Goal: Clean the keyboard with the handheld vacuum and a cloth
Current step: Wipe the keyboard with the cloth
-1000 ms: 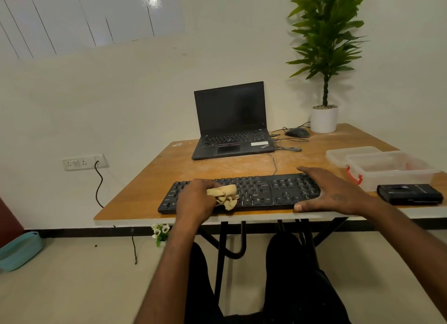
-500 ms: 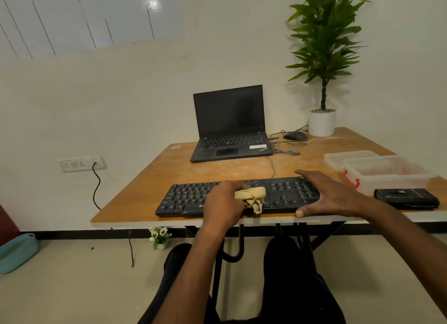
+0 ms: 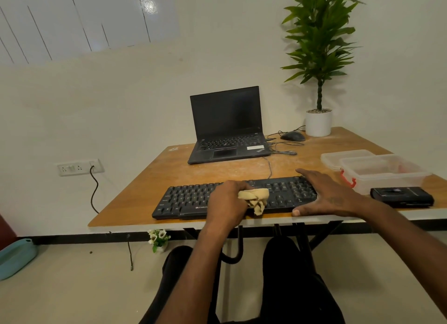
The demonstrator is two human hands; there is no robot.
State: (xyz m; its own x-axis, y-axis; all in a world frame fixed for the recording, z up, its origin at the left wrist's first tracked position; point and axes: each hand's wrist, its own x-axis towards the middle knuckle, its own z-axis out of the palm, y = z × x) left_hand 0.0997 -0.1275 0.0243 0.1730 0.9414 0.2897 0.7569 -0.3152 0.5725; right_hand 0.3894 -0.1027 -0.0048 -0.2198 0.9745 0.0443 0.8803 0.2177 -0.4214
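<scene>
A black keyboard (image 3: 188,199) lies along the front edge of the wooden table (image 3: 150,178). My left hand (image 3: 226,202) grips a bunched beige cloth (image 3: 256,199) and presses it on the middle of the keys. My right hand (image 3: 326,194) lies flat with straight fingers over the keyboard's right end, thumb at its front edge. A black handheld device (image 3: 401,196), possibly the vacuum, lies on the table right of the keyboard.
An open black laptop (image 3: 226,127) sits at the back, with a mouse (image 3: 292,136) and cables beside it. A potted plant (image 3: 318,122) stands at the back right. Clear plastic containers (image 3: 384,170) sit at the right. My legs are under the table.
My left hand has slid the cloth rightwards from the keyboard's left part to its middle. My right hand has stayed on the right end.
</scene>
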